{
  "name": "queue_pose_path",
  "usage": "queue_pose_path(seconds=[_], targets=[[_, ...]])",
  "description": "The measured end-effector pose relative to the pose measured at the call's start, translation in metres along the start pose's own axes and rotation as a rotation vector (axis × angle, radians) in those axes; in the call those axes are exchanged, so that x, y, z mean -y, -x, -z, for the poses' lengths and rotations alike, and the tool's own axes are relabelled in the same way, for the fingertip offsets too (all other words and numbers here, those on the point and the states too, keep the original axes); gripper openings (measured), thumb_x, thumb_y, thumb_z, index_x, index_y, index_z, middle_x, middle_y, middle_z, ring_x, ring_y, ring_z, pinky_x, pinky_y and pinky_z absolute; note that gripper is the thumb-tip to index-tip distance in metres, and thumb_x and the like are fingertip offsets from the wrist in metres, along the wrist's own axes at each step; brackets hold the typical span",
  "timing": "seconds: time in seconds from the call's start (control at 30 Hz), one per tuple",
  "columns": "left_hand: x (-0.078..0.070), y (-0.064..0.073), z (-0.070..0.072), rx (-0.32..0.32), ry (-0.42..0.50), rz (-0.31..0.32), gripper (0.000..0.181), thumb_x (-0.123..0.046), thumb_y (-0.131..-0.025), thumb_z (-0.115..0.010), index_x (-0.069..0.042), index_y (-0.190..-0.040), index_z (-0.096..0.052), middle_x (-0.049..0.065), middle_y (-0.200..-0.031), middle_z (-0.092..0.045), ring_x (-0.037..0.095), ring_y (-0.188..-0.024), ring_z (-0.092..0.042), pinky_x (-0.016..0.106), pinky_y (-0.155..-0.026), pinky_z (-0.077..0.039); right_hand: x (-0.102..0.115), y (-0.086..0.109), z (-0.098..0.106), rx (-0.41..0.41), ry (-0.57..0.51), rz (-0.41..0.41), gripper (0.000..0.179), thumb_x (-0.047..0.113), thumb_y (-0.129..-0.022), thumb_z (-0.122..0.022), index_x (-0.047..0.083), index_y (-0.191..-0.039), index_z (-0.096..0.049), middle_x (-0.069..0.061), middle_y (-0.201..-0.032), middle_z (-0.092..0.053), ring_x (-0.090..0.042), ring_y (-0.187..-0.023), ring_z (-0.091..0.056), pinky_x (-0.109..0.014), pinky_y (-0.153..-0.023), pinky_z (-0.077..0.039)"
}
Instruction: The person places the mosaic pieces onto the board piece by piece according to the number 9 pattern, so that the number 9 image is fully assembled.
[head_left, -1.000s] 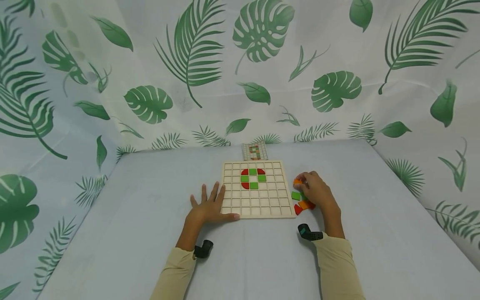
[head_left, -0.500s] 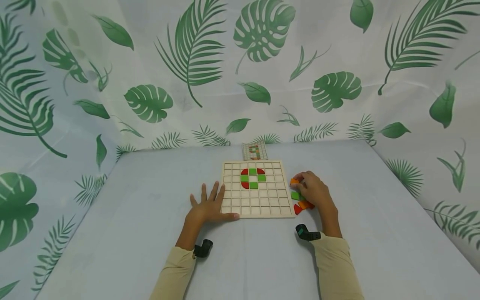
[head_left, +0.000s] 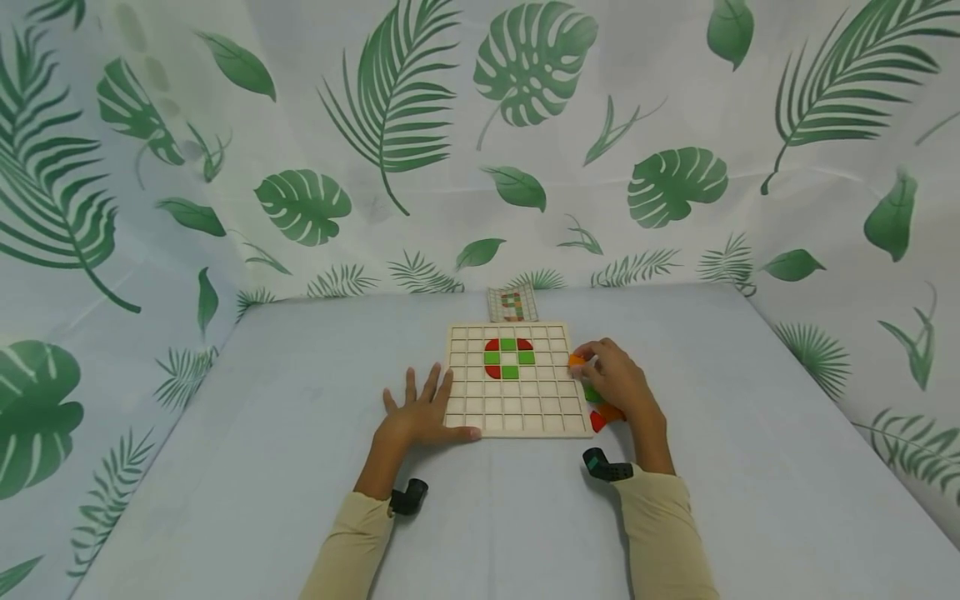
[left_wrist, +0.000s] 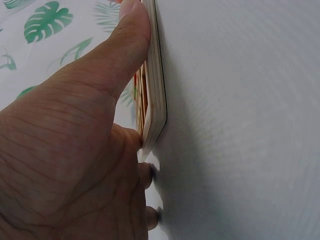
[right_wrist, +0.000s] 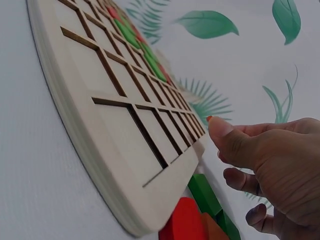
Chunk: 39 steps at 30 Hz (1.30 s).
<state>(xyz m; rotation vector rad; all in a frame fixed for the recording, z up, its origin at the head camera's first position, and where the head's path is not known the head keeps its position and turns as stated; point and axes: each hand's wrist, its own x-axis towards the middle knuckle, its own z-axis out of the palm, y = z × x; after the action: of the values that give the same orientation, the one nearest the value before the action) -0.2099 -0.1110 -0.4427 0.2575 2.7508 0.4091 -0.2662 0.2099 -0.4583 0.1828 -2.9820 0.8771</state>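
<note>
My right hand pinches a small orange tile between thumb and fingertips, at the right edge of a wooden grid board. In the right wrist view only a sliver of that tile shows at the thumb tip. Red rounded tiles and green square tiles form a ring in the board's upper middle, around a bare cell. With fingers spread, my left hand rests at the board's lower left corner. Its thumb lies along the near edge in the left wrist view.
Loose tiles lie right of the board, partly hidden by my right hand: green, red and orange. Behind the board stands a card printed with a coloured grid pattern. A leaf-printed curtain borders the table.
My right hand has moved left with the orange tile, from above the loose tiles to the board's right edge. The left hand stays in place.
</note>
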Motion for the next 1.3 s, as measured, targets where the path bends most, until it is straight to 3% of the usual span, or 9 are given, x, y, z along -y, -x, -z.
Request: queue_pose_path(seconds=[0.33,0.57,0.97,1.3], targets=[[0.000,0.000,-0.001,-0.002,-0.003,0.005,0.111,-0.074,-0.078,-0.061,-0.017,-0.159,-0.011,0.009,-0.166,0.000,0.046,-0.149,0.008,0.077,-0.108,-0.004,0.009,0.000,-0.003,0.015,-0.056,0.074,0.032,0.029,-0.093,-0.068,0.005,-0.114,-0.064,-0.012,-0.112,-0.060,-0.024,-0.090,-0.054,-0.036,-0.075,-0.046],[0.000,0.001,0.000,0.000,-0.005,0.002,0.111,-0.074,-0.078,-0.060,-0.017,-0.159,-0.011,0.009,-0.166,0.000,0.046,-0.149,0.008,0.077,-0.108,-0.005,0.016,-0.001,-0.006,0.041,-0.086,0.079,0.032,0.028,-0.091,-0.071,0.006,-0.112,-0.064,-0.009,-0.104,-0.059,-0.023,-0.086,-0.053,-0.033,-0.072,-0.043],[-0.001,0.001,-0.001,0.002,-0.006,0.010,0.111,-0.074,-0.078,-0.061,-0.017,-0.159,-0.011,0.009,-0.166,0.000,0.046,-0.149,0.008,0.077,-0.108,-0.005,0.023,-0.004,-0.015,0.044,-0.115,0.118,0.030,0.026,-0.090,-0.072,0.006,-0.110,-0.064,-0.010,-0.106,-0.062,-0.024,-0.090,-0.055,-0.036,-0.079,-0.046],[0.000,0.000,0.000,0.003,-0.014,0.008,0.110,-0.074,-0.079,-0.060,-0.017,-0.159,-0.010,0.008,-0.166,0.001,0.045,-0.150,0.008,0.076,-0.109,-0.005,0.031,-0.008,-0.022,0.039,-0.153,0.214,0.027,0.020,-0.090,-0.072,0.001,-0.109,-0.065,-0.014,-0.107,-0.063,-0.025,-0.089,-0.058,-0.039,-0.080,-0.050]])
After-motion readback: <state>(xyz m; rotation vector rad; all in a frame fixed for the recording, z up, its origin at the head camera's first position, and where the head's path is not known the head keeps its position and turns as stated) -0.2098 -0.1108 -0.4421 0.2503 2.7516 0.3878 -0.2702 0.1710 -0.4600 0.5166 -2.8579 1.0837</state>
